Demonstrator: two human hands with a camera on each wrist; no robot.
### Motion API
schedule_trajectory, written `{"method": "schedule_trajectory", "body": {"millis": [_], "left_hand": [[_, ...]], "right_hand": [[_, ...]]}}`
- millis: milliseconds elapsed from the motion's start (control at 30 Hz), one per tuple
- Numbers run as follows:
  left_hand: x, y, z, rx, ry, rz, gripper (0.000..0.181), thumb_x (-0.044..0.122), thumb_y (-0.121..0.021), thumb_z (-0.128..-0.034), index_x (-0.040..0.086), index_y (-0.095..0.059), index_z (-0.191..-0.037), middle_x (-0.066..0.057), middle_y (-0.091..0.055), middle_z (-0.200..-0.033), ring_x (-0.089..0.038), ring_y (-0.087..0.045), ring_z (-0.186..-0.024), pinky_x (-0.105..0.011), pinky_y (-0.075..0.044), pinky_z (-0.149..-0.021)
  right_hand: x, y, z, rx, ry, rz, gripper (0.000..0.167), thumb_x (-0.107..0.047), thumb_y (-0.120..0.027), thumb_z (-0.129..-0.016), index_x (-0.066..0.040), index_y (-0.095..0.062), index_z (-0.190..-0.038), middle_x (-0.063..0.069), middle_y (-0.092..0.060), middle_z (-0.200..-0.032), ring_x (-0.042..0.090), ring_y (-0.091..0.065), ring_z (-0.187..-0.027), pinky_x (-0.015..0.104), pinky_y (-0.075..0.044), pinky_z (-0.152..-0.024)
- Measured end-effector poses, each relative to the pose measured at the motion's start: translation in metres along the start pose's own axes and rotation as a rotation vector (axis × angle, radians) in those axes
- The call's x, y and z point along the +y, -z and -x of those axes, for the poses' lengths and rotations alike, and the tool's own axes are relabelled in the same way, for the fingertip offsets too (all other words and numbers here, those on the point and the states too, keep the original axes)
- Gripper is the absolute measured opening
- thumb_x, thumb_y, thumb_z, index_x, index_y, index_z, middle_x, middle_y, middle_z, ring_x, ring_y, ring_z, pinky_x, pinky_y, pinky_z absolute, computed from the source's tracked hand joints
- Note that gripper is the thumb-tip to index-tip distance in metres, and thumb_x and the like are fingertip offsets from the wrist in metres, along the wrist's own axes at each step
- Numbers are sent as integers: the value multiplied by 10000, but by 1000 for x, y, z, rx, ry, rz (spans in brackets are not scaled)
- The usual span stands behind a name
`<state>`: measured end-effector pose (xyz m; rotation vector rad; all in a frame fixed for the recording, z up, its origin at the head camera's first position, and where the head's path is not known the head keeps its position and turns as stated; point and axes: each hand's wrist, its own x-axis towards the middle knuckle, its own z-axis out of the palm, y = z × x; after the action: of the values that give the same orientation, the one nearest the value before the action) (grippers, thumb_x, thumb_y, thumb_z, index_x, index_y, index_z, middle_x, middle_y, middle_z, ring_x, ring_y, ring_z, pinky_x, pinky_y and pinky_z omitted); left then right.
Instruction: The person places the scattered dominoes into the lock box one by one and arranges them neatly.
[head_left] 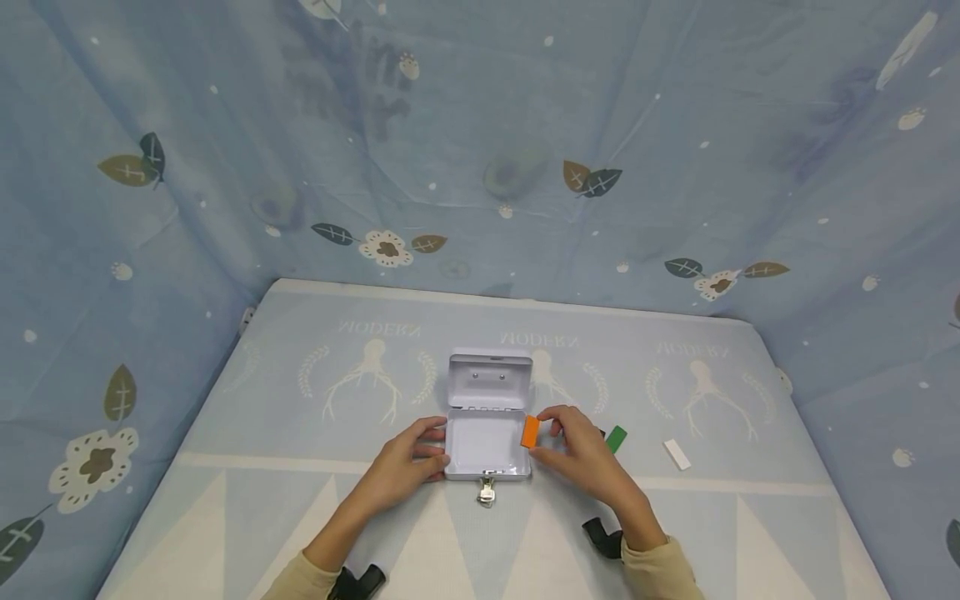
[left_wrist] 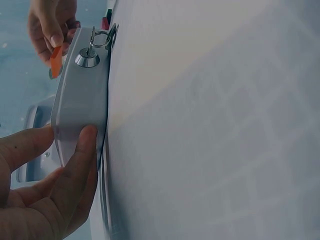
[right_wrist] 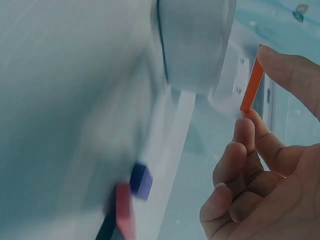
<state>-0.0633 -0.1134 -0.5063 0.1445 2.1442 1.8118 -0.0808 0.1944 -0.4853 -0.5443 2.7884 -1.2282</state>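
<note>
A small white metal lock box [head_left: 487, 477] stands with its lid [head_left: 491, 382] raised at the back. A lock with a key [left_wrist: 88, 57] and ring sits on its front wall. My left hand [head_left: 405, 467] grips the box's left side, thumb and fingers against its rim and wall in the left wrist view. Over the right rim, my right hand [head_left: 581, 454] pinches an orange rectangular block [head_left: 530, 432] by its two ends, between thumb and forefinger. The right wrist view shows this orange block [right_wrist: 253, 85] edge-on, its other fingers loosely curled.
Right of my right hand lie a green block [head_left: 617, 438] and a white block [head_left: 678, 455]. The right wrist view shows a purple-blue block [right_wrist: 141, 181] and a pinkish-red block [right_wrist: 125, 211] close together. A patterned cloth [head_left: 285, 508] covers the table; blue fabric [head_left: 480, 125] hangs around it.
</note>
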Motion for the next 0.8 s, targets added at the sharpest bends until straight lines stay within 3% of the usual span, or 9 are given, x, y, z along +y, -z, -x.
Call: {"method": "schedule_trajectory", "body": {"millis": [233, 467, 800], "left_hand": [[0, 0, 1, 2, -2, 9, 566, -8, -709, -910, -6, -479, -1427, -233, -540, -1326, -361, -607, -1115, -295, -623, -768], [2, -1, 1, 3, -4, 25, 560, -17, -708, -907, -22, -481, -1419, -240, -544, -1315, -358, -613, -1105, -309, -626, -767], [1, 0, 1, -4, 7, 15, 554, -4, -704, -916, 13, -486, -1424, -219, -542, -1320, -351, -612, -1119, -307, -624, -776]], "right_hand": [[-10, -17, -13, -45, 70, -19, 453, -192, -845, -823, -101, -614, -1201, 32, -541, -937, 201, -480, -778, 244, -430, -648], [-27, -32, -23, -115, 77, -7, 455, -245, -833, -838, -108, -602, -1205, 42, -562, -951, 200, -488, -814, 255, -425, -642], [-39, -56, -39, -188, 145, 48, 454, -224, -816, -848, -98, -582, -1217, 49, -561, -949, 159, -478, -838, 326, -415, -784]]}}
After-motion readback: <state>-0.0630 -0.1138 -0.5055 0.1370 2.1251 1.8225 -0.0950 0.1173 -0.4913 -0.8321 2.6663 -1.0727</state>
